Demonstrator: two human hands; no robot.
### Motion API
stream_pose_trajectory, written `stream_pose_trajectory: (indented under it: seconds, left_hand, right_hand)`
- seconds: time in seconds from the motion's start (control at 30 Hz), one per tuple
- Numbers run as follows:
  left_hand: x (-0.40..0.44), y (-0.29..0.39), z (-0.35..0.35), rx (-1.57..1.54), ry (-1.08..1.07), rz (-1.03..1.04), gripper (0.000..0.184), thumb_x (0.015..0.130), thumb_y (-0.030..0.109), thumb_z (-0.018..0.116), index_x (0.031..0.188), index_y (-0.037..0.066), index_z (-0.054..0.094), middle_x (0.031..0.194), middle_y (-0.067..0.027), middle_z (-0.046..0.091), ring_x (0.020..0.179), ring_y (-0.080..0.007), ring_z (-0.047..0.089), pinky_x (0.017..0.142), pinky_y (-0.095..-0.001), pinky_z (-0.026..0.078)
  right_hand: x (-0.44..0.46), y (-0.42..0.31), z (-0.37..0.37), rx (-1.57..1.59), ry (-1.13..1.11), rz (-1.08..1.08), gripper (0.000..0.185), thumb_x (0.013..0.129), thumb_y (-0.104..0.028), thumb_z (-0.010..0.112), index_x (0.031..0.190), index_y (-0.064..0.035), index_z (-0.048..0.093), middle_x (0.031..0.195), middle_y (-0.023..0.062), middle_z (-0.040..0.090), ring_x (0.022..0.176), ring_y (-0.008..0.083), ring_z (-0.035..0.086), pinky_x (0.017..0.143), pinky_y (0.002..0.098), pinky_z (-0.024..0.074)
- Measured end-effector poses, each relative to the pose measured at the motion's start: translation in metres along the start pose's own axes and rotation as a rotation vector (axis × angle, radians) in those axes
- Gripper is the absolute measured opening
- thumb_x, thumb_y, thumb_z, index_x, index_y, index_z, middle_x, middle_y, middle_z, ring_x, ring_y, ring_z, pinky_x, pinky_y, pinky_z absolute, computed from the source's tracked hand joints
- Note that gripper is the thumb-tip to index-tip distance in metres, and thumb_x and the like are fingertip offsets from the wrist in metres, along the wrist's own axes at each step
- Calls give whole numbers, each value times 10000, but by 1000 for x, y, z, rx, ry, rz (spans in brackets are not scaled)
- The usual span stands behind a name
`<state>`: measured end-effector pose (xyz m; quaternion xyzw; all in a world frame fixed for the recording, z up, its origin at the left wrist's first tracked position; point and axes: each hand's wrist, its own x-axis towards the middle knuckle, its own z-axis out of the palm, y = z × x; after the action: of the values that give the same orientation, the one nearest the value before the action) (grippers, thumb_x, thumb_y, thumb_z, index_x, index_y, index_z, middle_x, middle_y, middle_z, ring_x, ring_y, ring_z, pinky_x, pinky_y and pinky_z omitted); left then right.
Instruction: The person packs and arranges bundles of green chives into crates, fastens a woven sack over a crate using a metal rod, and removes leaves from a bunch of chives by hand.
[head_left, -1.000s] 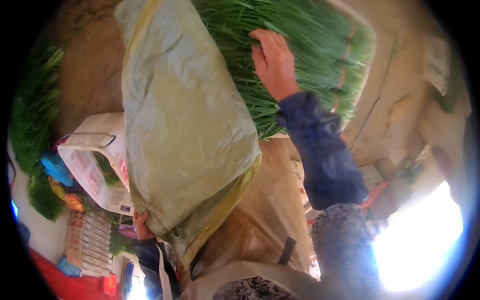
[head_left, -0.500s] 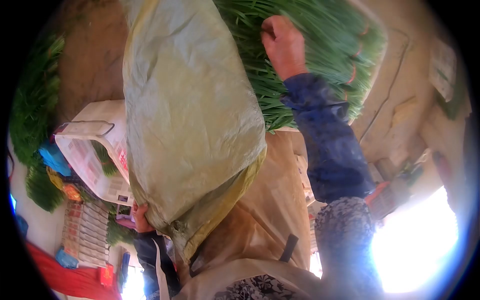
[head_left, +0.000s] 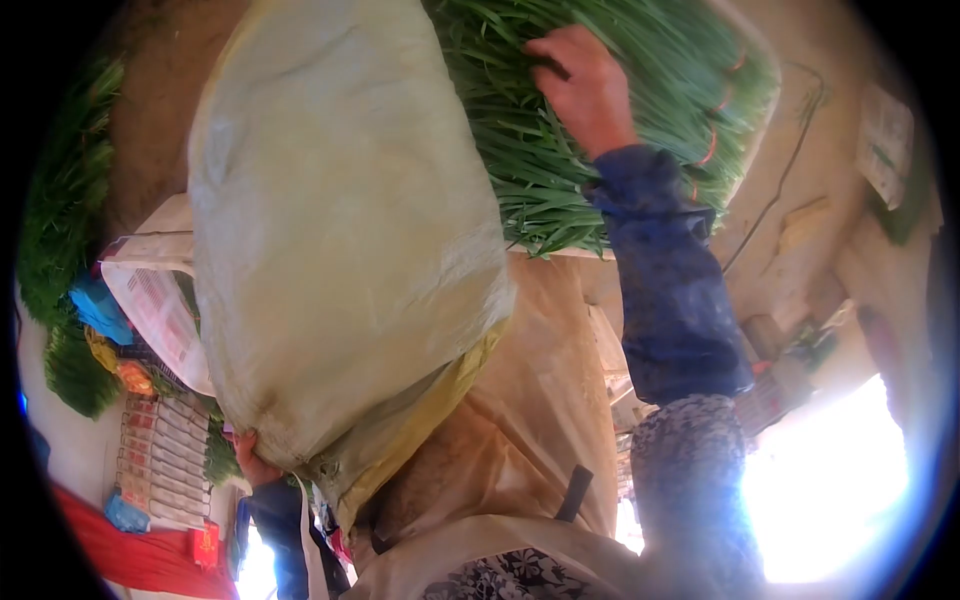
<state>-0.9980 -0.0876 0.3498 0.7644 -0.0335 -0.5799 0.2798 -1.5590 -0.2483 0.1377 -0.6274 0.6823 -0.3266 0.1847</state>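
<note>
A large yellowish plastic-like sheet [head_left: 350,210] hangs across the middle, its lower edge folded back. My left hand [head_left: 256,461] is closed on the lower left edge of this sheet, with part of the fingers hidden behind it. On the right, bundles of long green chive-like leaves [head_left: 560,200] lie side by side, tied with red bands. Over these leaves is my right hand [head_left: 588,88], its fingers curled in and thumb drawn close. Whatever the right fingers may hold is too small or hidden to tell.
A white and pink plastic basket [head_left: 150,300] stands at the left, partly behind the sheet. More green bundles [head_left: 70,200] lie along the far left. A brown apron [head_left: 540,400] covers my front. A dark cord [head_left: 780,190] runs over the floor at right.
My left hand and the sheet have moved left, covering more of the basket. The sheet looks spread wider. My right hand has shifted slightly right over the leaves, still curled.
</note>
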Motion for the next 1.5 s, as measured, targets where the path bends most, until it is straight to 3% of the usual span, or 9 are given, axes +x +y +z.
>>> stream_pose_trajectory:
  seconds: [0.3, 0.5, 0.6, 0.73, 0.93, 1.1, 1.2, 1.23, 1.5]
  left_hand:
    - [-37, 1, -131, 135, 236, -43, 514, 788, 254, 565, 1250, 48, 477, 1205, -121, 528, 1101, -286, 508, 931, -436, 418]
    - [-25, -33, -219, 156, 327, -143, 421, 803, 268, 567, 1149, 29, 551, 1085, -81, 564, 998, -242, 540, 885, -379, 424]
    - [-39, -22, -303, 1844, 67, 444, 417, 787, 220, 545, 1130, -18, 554, 1064, -115, 583, 980, -237, 552, 856, -372, 435]
    - [-71, 38, -335, 1682, -148, 219, 489, 756, 166, 637, 1207, 18, 516, 1158, -144, 556, 1000, -254, 546, 889, -343, 441]
    - [-67, -20, -292, 997, 323, -23, 413, 781, 160, 594, 1159, 2, 538, 1102, -120, 571, 958, -243, 548, 846, -347, 440]
    - [-58, -56, -255, 638, 419, -134, 359, 803, 156, 558, 1120, -12, 556, 1056, -100, 583, 924, -234, 550, 811, -351, 440]
    - [-45, -72, -242, 1072, 227, -133, 331, 820, 161, 548, 1104, -9, 567, 1020, -82, 589, 901, -224, 552, 783, -339, 443]
    - [-44, -87, -231, 305, 372, -186, 317, 819, 140, 571, 1106, 4, 570, 994, -70, 599, 858, -201, 560, 737, -307, 453]
    - [-41, -105, -174, 119, 345, -255, 295, 805, 74, 578, 1095, 23, 558, 984, -71, 601, 886, -184, 579, 770, -302, 477]
  right_hand:
    - [1, -5, -1, 100, -31, 146, 140, 722, -56, 630, 854, -98, 651, 752, 21, 615, 702, 190, 554, 624, 309, 471]
    - [8, -9, -11, 698, 14, 726, 89, 801, -53, 611, 861, 12, 626, 722, 25, 619, 595, 86, 553, 560, 232, 448]
    - [19, -18, -14, 733, 176, 853, 76, 797, -49, 612, 842, 11, 620, 722, 27, 615, 591, 90, 551, 558, 226, 444]
    - [45, -49, -7, 691, 540, 558, 137, 809, -112, 618, 903, -12, 617, 671, 28, 602, 495, 35, 394, 419, 224, 297]
    - [-2, -168, 42, 342, -66, -105, 366, 747, -159, 650, 1070, -20, 547, 1012, 108, 527, 884, 222, 419, 724, 337, 343]
    - [-13, -105, 19, -25, -17, 95, 548, 692, -192, 675, 1180, -24, 492, 1239, 167, 468, 1155, 349, 418, 948, 424, 349]
    - [-40, -88, 27, -177, -305, 141, 579, 644, -183, 695, 1172, -55, 493, 1209, 148, 472, 1183, 346, 387, 984, 472, 301]
    - [-51, -95, 26, -185, -390, 67, 560, 646, -176, 694, 1159, -69, 496, 1193, 133, 464, 1176, 340, 385, 971, 508, 305]
    - [-84, -109, 18, -212, -523, 12, 470, 665, -140, 664, 1115, -98, 535, 1156, 107, 467, 1180, 339, 379, 957, 534, 307]
